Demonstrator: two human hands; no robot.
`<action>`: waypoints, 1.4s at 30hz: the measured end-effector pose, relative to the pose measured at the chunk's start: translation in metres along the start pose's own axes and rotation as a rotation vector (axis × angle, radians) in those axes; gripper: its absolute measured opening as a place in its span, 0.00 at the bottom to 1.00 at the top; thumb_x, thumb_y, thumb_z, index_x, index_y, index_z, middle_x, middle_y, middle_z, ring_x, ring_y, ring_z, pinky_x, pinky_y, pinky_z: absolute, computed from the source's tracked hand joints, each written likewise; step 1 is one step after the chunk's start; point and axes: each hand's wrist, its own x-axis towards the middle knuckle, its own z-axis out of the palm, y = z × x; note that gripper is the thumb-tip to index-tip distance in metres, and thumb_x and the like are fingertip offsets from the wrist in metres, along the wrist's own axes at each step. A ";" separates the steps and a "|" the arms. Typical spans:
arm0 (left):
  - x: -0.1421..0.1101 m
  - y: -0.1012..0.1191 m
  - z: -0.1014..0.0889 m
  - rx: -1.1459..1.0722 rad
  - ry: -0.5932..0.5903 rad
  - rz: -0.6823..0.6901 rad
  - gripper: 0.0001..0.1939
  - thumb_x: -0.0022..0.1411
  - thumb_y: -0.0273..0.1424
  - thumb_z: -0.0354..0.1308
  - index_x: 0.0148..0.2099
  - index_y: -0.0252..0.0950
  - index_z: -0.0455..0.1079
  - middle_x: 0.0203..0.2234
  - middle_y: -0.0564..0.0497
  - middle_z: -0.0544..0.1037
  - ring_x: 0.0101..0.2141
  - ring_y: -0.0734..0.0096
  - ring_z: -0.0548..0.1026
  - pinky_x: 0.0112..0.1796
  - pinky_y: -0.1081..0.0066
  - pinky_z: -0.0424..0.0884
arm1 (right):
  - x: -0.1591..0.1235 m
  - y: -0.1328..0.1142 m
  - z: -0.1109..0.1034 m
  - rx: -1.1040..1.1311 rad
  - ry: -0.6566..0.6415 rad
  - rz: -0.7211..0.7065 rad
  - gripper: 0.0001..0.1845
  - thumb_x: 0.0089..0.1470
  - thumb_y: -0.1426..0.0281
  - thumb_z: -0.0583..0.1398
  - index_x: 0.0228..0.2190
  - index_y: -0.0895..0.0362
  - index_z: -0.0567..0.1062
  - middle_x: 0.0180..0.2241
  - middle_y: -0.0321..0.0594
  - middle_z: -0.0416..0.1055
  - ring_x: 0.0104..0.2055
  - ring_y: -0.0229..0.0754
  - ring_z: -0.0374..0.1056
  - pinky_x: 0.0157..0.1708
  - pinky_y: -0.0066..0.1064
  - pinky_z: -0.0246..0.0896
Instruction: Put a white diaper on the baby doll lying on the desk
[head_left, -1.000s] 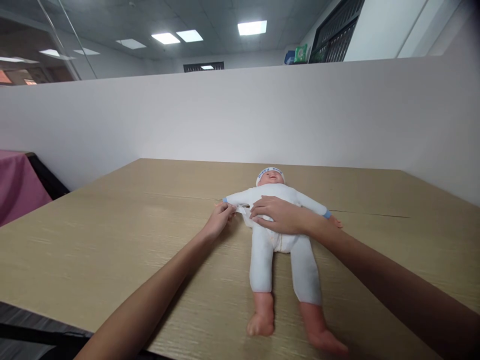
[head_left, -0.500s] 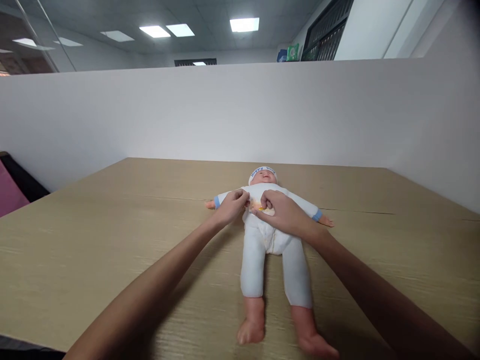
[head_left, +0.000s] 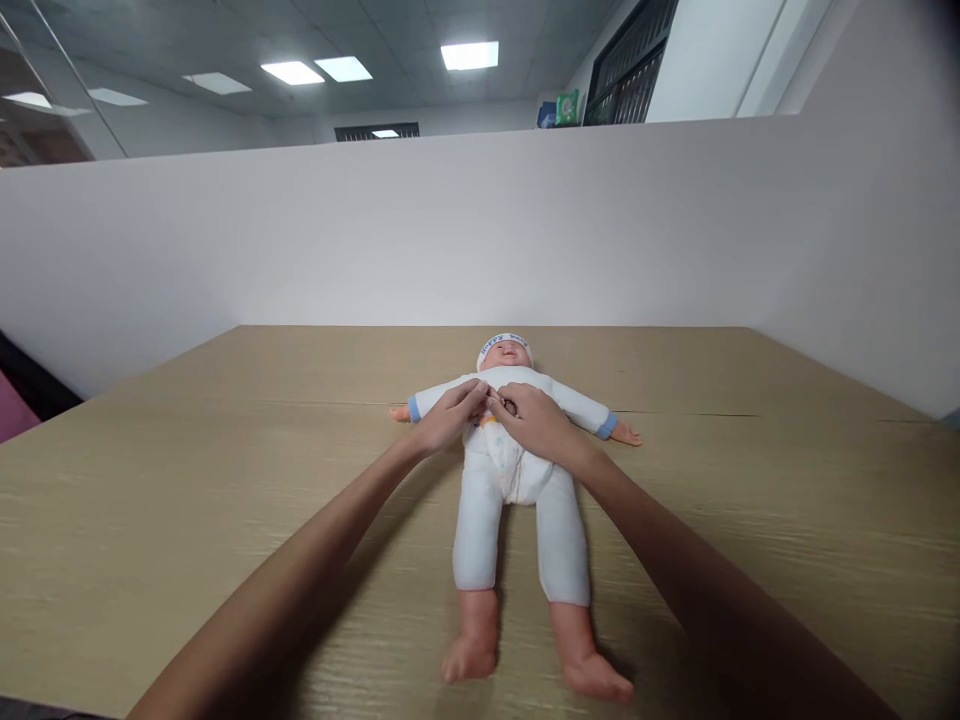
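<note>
A baby doll (head_left: pixel 480 545) in a white suit with blue cuffs and a lettered headband lies face up, its feet toward me. Round its hips is a white diaper (head_left: pixel 508 470) with a small orange mark near the front waist. My left hand (head_left: pixel 454 415) is closed at the diaper's waist edge, fingers pinched on its side tab. Beside it, almost touching, my right hand (head_left: pixel 532 420) is curled with its fingertips gripping the front waistband. Both hands cover most of the doll's belly, and the tab itself is hidden under the fingers.
The doll rests on a wide light wood-grain table (head_left: pixel 225 500) with a thin seam across it. A white partition (head_left: pixel 450 230) rises behind the far edge. Pink cloth (head_left: pixel 15 410) and something black show at the far left.
My left hand has brought the diaper's side tab in from the left to the front waist. My right hand, flatter on the belly before, has curled its fingers in beside it.
</note>
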 end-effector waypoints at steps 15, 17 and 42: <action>-0.008 -0.050 0.009 -0.024 0.258 0.044 0.20 0.71 0.46 0.63 0.54 0.37 0.71 0.44 0.48 0.74 0.38 0.70 0.68 0.41 0.69 0.66 | -0.003 0.007 0.000 0.165 0.019 0.064 0.20 0.62 0.63 0.59 0.23 0.54 0.59 0.27 0.32 0.62 0.30 0.39 0.58 0.33 0.34 0.50; -0.011 -0.049 0.010 -0.012 0.284 0.031 0.19 0.71 0.44 0.63 0.54 0.37 0.70 0.46 0.47 0.75 0.39 0.69 0.69 0.42 0.69 0.67 | -0.003 0.007 0.000 0.183 0.062 0.061 0.17 0.59 0.64 0.60 0.24 0.54 0.59 0.27 0.32 0.62 0.31 0.39 0.58 0.33 0.34 0.50; -0.100 0.021 0.046 0.542 0.035 -0.029 0.17 0.72 0.48 0.62 0.41 0.39 0.69 0.31 0.51 0.77 0.36 0.61 0.72 0.42 0.63 0.64 | -0.131 -0.005 -0.008 0.036 0.000 0.055 0.13 0.68 0.65 0.63 0.31 0.54 0.71 0.29 0.34 0.72 0.31 0.41 0.69 0.34 0.35 0.57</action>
